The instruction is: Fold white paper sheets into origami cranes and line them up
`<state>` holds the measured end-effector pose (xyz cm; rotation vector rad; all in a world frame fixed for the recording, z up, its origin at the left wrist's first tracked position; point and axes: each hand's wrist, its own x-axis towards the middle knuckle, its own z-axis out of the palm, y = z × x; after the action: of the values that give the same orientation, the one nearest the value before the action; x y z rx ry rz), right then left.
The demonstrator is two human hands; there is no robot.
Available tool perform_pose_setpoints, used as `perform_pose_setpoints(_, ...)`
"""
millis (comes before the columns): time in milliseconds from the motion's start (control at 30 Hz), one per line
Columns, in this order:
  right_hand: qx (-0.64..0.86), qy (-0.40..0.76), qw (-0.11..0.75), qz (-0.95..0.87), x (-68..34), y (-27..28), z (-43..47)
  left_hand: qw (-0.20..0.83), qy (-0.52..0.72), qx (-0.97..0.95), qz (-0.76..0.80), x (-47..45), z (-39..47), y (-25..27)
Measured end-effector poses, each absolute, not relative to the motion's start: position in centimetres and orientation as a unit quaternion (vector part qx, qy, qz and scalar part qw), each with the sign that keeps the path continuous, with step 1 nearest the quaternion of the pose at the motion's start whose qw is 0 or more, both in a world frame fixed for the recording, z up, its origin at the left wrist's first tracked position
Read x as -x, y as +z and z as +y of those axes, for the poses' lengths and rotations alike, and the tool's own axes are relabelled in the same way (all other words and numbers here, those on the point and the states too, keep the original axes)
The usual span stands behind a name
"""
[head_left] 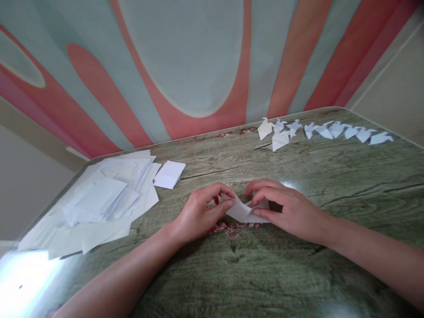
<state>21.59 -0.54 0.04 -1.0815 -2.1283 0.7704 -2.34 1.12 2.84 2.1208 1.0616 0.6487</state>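
Note:
Between my two hands is a small white sheet of paper (241,211), bent upward on its left side and low over the table on its right. My left hand (203,207) pinches the raised left end between thumb and forefinger. The thumb and a finger of my right hand (281,205) close on the paper's right part, where a layer or flap stands up. Part of that side is hidden behind the right fingers. Red-pink patches of the table's pattern show just below the paper.
A wide heap of white paper sheets (142,207) covers the table's left side, with a small folded stack (170,174) beside it. Several folded white paper figures (309,130) stand in a row at the back right. The wood-grain table (225,274) meets a patterned wall (185,57).

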Motion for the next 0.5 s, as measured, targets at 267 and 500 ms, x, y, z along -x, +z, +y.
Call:
perform_pose_setpoints(267, 0.495, 0.377, 0.314, -0.717, -22.1, 0.1, -0.1, 0.355, 0.254, -0.805, 0.401, 2.5, 1.4, 2.6)
perform_pose_setpoints(500, 0.418, 0.269, 0.342, -0.798, -21.2, 0.3, -0.9, 0.346, 0.251, -0.819, 0.382, 1.4, 0.6, 2.5)
